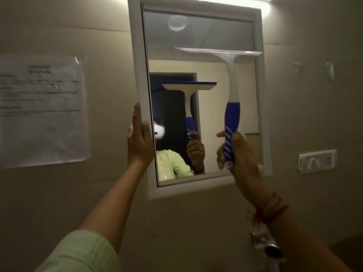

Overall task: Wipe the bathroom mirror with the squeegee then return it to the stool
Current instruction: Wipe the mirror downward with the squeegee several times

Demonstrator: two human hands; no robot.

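A white-framed mirror [137,55] hangs tilted on the beige wall. My right hand [238,154] grips the blue striped handle of a white squeegee [231,91], held upright. Its blade lies across the right upper part of the glass, reaching the right frame. My left hand [140,142] clasps the mirror's left frame edge, fingers pointing up. The glass reflects the squeegee, my hand and a person in a light green top. The stool is out of view.
A taped paper notice [42,108] hangs on the wall at left. A white switch plate [317,160] sits right of the mirror, with a small wall fitting [330,70] above it. A metal tap [269,248] shows at the bottom right.
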